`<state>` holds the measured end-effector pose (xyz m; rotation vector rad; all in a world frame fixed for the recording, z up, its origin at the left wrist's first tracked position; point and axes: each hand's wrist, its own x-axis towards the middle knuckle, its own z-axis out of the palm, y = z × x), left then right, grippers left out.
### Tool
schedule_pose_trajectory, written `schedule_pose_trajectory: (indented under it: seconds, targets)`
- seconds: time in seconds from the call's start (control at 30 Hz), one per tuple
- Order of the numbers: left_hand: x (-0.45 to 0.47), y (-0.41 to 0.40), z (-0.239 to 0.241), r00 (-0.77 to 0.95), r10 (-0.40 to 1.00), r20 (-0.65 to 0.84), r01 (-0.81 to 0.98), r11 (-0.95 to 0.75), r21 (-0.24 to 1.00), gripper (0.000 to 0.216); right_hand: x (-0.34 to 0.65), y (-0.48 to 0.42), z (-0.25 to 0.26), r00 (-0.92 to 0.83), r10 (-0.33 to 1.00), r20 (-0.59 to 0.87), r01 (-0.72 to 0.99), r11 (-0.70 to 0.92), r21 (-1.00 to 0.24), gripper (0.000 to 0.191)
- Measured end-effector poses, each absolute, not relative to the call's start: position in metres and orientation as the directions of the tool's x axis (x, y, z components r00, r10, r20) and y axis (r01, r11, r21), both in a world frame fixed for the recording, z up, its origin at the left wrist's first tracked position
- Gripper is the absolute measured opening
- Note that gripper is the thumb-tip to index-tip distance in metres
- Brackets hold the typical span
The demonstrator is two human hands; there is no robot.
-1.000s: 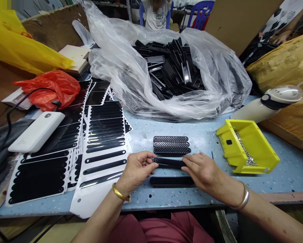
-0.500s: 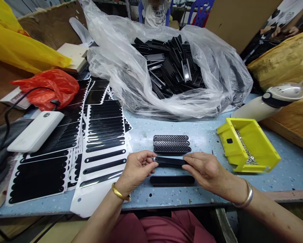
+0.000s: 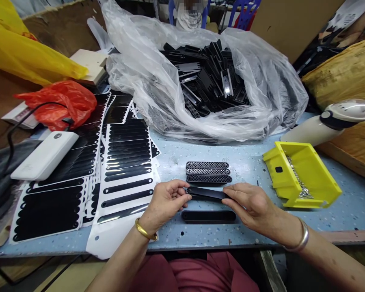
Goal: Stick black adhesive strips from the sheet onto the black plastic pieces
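Note:
Between my two hands is a long black plastic bar (image 3: 207, 194) with a rounded, holed left end. What looks like a thin black strip lies along its top. My left hand (image 3: 170, 200) pinches the left end between thumb and fingers. On the right end, the thumb and fingers of my right hand (image 3: 246, 202) are closed. Another black bar (image 3: 208, 216) lies flat just in front of it, nearer the table edge. Behind, several bars with a lattice side up (image 3: 208, 172) sit in a tight stack.
Sheets of black adhesive strips (image 3: 127, 162) cover the left, beside a white power bank (image 3: 45, 156) and a red bag (image 3: 63, 105). A clear plastic bag (image 3: 158, 101) full of black parts stands behind. To the right are a yellow bin (image 3: 319, 170) with metal pieces and a bottle (image 3: 310, 127).
Both hands stay almost in place on the bar. The bright glint at its left end has gone, and its top strip looks slightly more tilted. The whole view has shifted a little.

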<state>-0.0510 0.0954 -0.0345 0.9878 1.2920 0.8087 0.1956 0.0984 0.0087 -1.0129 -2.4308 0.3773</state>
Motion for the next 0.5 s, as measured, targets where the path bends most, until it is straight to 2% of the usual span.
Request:
schedule_pose_trajectory:
  seconds: [0.17, 0.5]
  targets:
    - [-0.0512, 0.0955, -0.0330, 0.122, 0.902, -0.415, 0.031, 0.414, 0.910, 0.028, 0.1957, 0.0968, 0.0086, -0.600, 0.729, 0.329, 0.606, 0.683, -0.408, 0.018]
    - [-0.0511, 0.0967, -0.0329, 0.140, 0.902, -0.407, 0.066, 0.402, 0.913, 0.025, 0.1976, 0.0981, 0.0055, -0.664, 0.709, 0.237, 0.609, 0.697, -0.379, 0.017]
